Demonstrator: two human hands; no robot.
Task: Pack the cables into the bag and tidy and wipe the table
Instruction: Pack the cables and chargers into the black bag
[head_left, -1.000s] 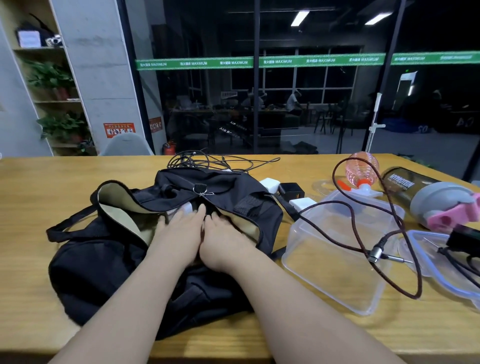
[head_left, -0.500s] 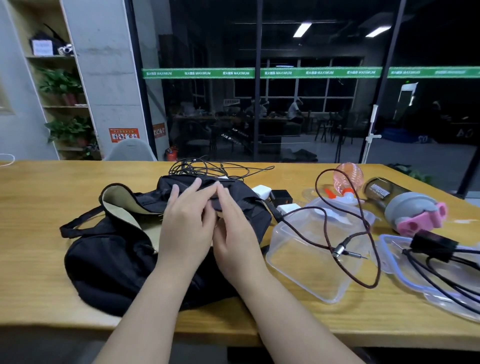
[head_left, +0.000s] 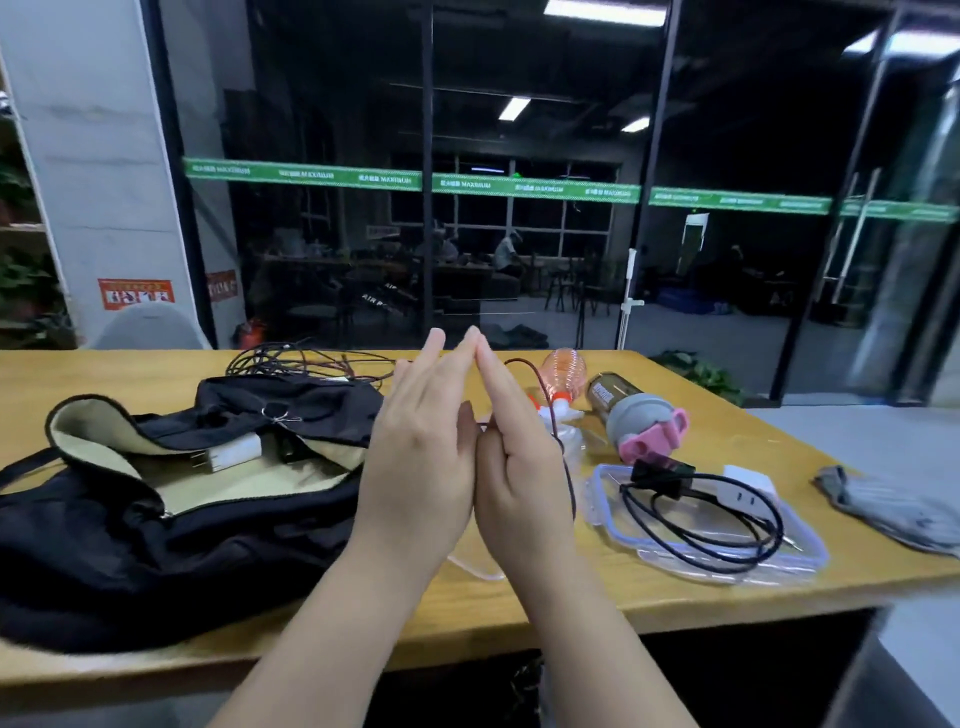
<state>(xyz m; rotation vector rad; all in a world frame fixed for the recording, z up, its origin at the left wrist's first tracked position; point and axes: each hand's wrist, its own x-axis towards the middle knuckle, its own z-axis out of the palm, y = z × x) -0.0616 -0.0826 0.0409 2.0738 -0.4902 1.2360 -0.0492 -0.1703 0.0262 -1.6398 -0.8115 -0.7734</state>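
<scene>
Head view: both hands are raised above the table (head_left: 519, 597), left hand (head_left: 421, 457) and right hand (head_left: 519, 478) with straight fingers, holding nothing. The bag (head_left: 171, 530) lies unzipped at left, ready to receive; a black cable (head_left: 701, 525) waits on the lid (head_left: 810, 551).

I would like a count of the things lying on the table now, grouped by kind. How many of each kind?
Bags: 1, the black bag
Loose cables: 3, the tangled cable, the red-brown cable, the black cable
Bottles: 2, the pink bottle, the dark bottle
Container lids: 1, the clear lid
Cloths: 1, the grey cloth
Total: 8
</scene>
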